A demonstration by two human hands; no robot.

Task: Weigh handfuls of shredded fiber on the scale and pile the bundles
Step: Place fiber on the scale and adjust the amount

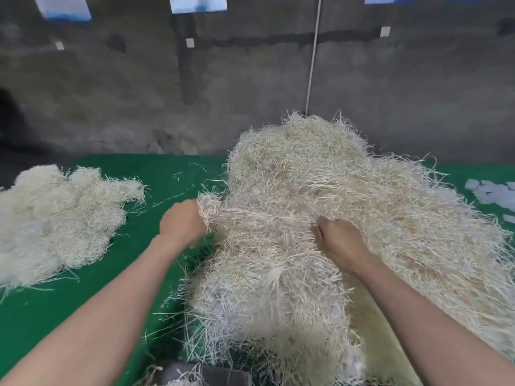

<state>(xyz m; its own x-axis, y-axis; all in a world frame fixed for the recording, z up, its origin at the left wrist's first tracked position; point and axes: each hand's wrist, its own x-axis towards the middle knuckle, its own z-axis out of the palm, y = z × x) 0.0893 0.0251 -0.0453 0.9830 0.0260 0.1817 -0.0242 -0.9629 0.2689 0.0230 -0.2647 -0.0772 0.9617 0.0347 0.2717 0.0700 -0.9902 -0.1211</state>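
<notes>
Gripping a hank of strands (264, 215) stretched left-right across the fiber heap (306, 162) on the green worktop (167, 174): left hand (182, 221) clenches its outer end, right hand (340, 240) curls its grip in mid-heap, bundle pile (55, 218) lies left.

One view here, worn on the head, tipped forward and down across the green counter (172, 174). It's a wide lens, so the edges bow. Both forearms cross the frame from the bottom corners. The left grip (182, 221) and right grip (341, 243) sit near mid-frame, close under the camera. The fiber heap (301, 174) fills centre and right, very near, and the smaller pile (55, 215) sits out at the left edge. The grey wall (250, 87) takes the upper half, straight ahead.
</notes>
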